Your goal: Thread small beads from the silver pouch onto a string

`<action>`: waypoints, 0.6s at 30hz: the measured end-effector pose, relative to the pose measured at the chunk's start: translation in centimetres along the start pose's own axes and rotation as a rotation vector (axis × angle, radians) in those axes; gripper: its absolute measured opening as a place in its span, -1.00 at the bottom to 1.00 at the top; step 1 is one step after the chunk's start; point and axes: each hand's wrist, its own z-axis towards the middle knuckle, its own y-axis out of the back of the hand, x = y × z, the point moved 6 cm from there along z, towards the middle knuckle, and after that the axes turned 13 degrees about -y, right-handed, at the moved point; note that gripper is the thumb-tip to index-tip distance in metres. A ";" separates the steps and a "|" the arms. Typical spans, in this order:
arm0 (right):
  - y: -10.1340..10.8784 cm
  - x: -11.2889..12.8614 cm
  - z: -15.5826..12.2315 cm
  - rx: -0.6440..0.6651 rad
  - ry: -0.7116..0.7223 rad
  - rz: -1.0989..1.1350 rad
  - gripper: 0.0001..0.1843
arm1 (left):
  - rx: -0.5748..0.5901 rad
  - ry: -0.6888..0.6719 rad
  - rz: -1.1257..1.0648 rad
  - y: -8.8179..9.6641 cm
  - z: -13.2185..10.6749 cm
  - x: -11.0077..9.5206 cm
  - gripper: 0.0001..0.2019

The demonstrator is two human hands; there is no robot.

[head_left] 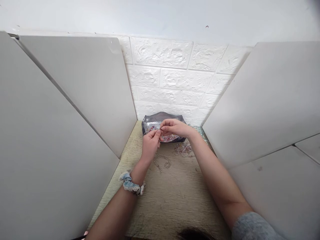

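My left hand (150,144) and my right hand (175,127) meet fingertip to fingertip above the tabletop, both pinched shut on something tiny that I cannot make out. Right behind them lies a shiny dark foil bag (155,120) full of small pink and clear beads. A thin beaded strand (163,162) trails on the table just below my left hand. A small heap of loose beads (184,149) lies under my right wrist. A blue scrunchie (131,183) is round my left wrist.
The narrow wooden tabletop (172,196) is boxed in by tall grey panels on the left (75,110) and right (265,100). A white brick-pattern wall (175,76) closes the back.
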 end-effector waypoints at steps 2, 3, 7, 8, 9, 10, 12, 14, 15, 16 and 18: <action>-0.1 0.3 -0.1 -0.014 0.007 -0.012 -0.88 | 0.004 -0.016 0.015 0.0 0.0 -0.1 -0.70; -0.2 0.4 -0.1 -0.022 0.009 -0.021 -0.89 | 0.005 -0.018 0.020 0.0 0.0 -0.1 -0.70; -0.4 0.8 -0.3 -0.047 0.019 -0.070 -0.89 | -0.006 -0.009 0.010 0.1 0.0 -0.1 -0.68; -0.4 0.9 -0.4 -0.051 0.021 -0.078 -0.89 | -0.007 -0.006 0.004 0.1 0.0 -0.1 -0.68; -0.5 0.9 -0.5 -0.056 0.022 -0.084 -0.90 | -0.006 -0.003 -0.003 0.1 0.0 -0.1 -0.67; -0.5 1.0 -0.5 -0.060 0.022 -0.088 -0.90 | -0.004 0.000 -0.010 0.0 0.0 0.0 -0.67; -0.5 1.2 -0.6 -0.071 0.023 -0.095 -0.91 | 0.000 0.001 -0.021 0.1 0.0 0.0 -0.66; -0.6 1.3 -0.6 -0.078 0.026 -0.102 -0.92 | -0.001 -0.004 -0.029 0.1 0.0 0.0 -0.66; -0.6 1.3 -0.6 -0.080 0.026 -0.107 -0.92 | -0.002 -0.005 -0.031 0.1 0.0 0.0 -0.66; -0.6 1.3 -0.6 -0.082 0.026 -0.114 -0.91 | -0.003 -0.006 -0.033 0.1 0.0 0.0 -0.66; -0.7 1.4 -0.6 -0.087 0.027 -0.129 -0.91 | -0.002 -0.008 -0.036 0.1 0.0 0.0 -0.66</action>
